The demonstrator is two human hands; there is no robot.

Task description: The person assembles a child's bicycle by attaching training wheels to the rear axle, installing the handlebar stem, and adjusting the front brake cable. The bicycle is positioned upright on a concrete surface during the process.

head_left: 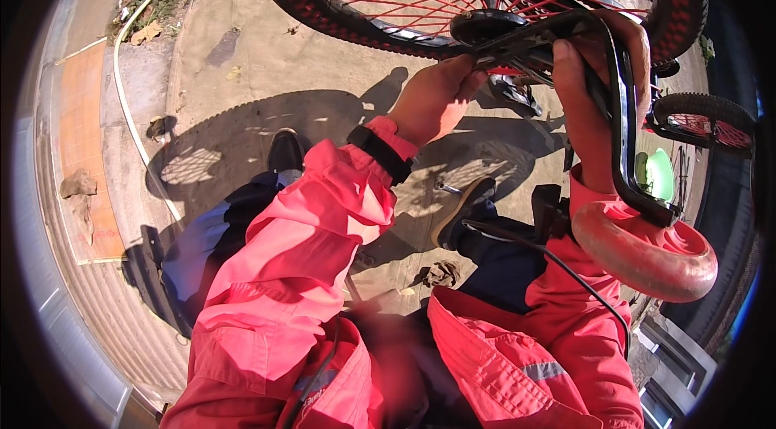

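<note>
A bicycle wheel (380, 31) with red spokes and a black knobby tyre stands at the top. My right hand (594, 77) is wrapped round the bent black bracket (622, 134) of a training wheel. The small red training wheel (647, 255) is at the bracket's lower end, over my right forearm. The bracket's other end reaches the wheel's hub (487, 26). My left hand (440, 97) is closed in a pinch beside the hub, at that end of the bracket. What its fingertips grip is hidden.
A second, smaller wheel (711, 118) with a dark tyre is at the right, near a green bowl (660, 174). A shiny metal piece (446, 188) lies on the ground between my shoes. A pale hose (121, 81) runs along the left beside an orange board (85, 146).
</note>
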